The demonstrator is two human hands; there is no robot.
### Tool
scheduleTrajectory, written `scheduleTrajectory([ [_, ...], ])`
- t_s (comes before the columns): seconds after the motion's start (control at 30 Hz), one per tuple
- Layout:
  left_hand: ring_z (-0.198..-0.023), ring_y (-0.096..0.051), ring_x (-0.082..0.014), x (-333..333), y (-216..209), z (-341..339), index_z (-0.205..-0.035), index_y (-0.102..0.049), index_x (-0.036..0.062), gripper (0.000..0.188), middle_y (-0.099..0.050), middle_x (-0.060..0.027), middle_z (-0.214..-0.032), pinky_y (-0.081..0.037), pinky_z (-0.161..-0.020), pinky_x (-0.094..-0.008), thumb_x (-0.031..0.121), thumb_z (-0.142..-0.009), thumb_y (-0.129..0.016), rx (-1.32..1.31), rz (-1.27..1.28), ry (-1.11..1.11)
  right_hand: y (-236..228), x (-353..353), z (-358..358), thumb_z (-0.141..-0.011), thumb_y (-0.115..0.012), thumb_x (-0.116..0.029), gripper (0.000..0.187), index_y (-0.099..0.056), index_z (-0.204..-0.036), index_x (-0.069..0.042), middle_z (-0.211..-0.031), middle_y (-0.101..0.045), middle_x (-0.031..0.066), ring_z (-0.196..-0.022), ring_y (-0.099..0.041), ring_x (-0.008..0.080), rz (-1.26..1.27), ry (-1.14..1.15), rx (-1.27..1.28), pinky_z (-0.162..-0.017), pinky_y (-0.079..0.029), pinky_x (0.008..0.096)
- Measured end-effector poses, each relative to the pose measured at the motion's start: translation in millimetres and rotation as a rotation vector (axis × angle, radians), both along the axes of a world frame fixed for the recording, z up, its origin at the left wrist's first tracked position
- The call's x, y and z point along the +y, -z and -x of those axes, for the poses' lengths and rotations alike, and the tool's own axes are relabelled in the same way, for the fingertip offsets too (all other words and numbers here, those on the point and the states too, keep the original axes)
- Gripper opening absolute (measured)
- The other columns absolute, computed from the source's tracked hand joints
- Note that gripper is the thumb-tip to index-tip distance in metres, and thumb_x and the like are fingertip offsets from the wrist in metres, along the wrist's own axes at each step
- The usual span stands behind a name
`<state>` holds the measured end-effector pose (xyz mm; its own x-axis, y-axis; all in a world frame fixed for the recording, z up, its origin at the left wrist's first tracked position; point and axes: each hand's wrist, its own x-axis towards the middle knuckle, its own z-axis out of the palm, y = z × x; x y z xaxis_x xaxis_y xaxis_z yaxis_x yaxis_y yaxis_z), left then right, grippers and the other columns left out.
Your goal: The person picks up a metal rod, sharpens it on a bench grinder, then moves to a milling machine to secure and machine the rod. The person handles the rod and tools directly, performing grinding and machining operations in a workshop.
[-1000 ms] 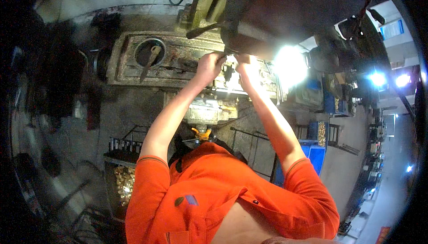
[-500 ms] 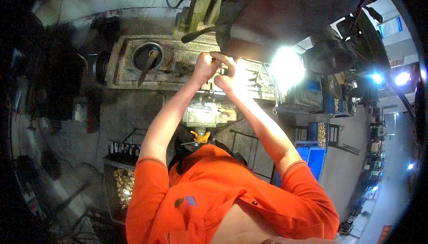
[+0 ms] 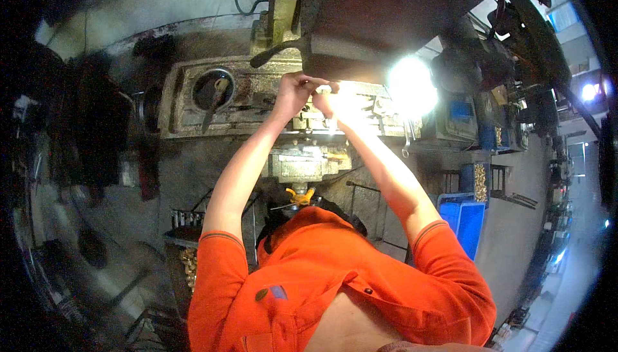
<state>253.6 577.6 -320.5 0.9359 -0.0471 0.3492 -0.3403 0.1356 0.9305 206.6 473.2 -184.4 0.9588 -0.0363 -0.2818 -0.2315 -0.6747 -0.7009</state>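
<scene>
Over the middle of a machine's metal table (image 3: 257,117), both my hands meet close together under the dark machine head (image 3: 360,24). My left hand (image 3: 295,92) is closed, its fingers bent toward the right one; anything in them is too small or hidden to name. Close against it, my right hand (image 3: 326,100) also has its fingers drawn in, and strong glare washes out whatever lies between them. Just below the hands sit metal fixture parts on the table. Left of them, a round bowl (image 3: 213,89) holds dark contents and a brush-like tool with a pale part (image 3: 221,86).
A bright lamp (image 3: 413,88) shines at the table's right end, with a wrench (image 3: 406,139) hanging below it. A black lever (image 3: 278,54) juts out above my left hand. A yellow-handled knob (image 3: 300,196) is near my waist. Blue bins (image 3: 462,223) stand right; brass-coloured pieces (image 3: 188,267) lie lower left.
My hands stay together at nearly the same spot, with the right fingers now lower and drawn closer to the left ones. The whole view has shifted slightly.
</scene>
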Motion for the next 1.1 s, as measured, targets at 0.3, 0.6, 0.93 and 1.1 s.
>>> scheduleTrajectory([
  [0.3,-0.045,-0.049,-0.0054,-23.0,-10.2,8.3,-0.08,-0.071,0.003,0.018,-0.064,-0.0038,-0.058,-0.038,-0.043,-0.0239,0.02,-0.081,-0.067,0.136,-0.198,-0.037,144.7,-105.5,-66.8,-0.08,-0.052,-0.017,0.013,-0.06,-0.082,-0.006,-0.072,-0.058,0.009,-0.066,-0.054,0.0194,0.285,-0.314,-0.731,-0.058,-0.043,0.0307],
  [0.6,-0.065,-0.061,-0.0079,-8.9,-1.2,6.4,-0.087,-0.07,0.0056,0.015,-0.068,-0.0077,-0.076,-0.047,-0.057,-0.027,0.01,-0.087,-0.056,0.064,-0.178,-0.059,116.8,-66.5,-51.2,-0.077,-0.058,-0.02,0.022,-0.061,-0.093,-0.004,-0.082,-0.06,0.0091,-0.073,-0.053,0.017,-0.031,-0.321,-0.515,-0.067,-0.045,0.0303],
  [0.93,-0.065,-0.062,-0.0123,-12.9,-11.9,8.4,-0.089,-0.069,0.004,0.014,-0.067,-0.0072,-0.074,-0.048,-0.059,-0.0284,0.006,-0.085,-0.056,0.188,-0.082,0.009,145.1,-82.9,-67.2,-0.084,-0.055,-0.014,0.019,-0.057,-0.098,-0.001,-0.092,-0.058,0.0115,-0.086,-0.054,0.0198,0.134,-0.26,-0.496,-0.074,-0.044,0.034],
  [1.1,-0.069,-0.064,-0.0168,-28.2,-18.6,11.4,-0.089,-0.064,0.0001,0.013,-0.067,-0.0088,-0.076,-0.049,-0.062,-0.0309,0.012,-0.084,-0.06,0.047,-0.276,0.042,243.1,-154.0,-107.9,-0.086,-0.053,-0.015,0.032,-0.051,-0.116,-0.005,-0.109,-0.054,0.0154,-0.102,-0.05,0.0273,0.138,-0.299,-0.744,-0.088,-0.041,0.0378],
])
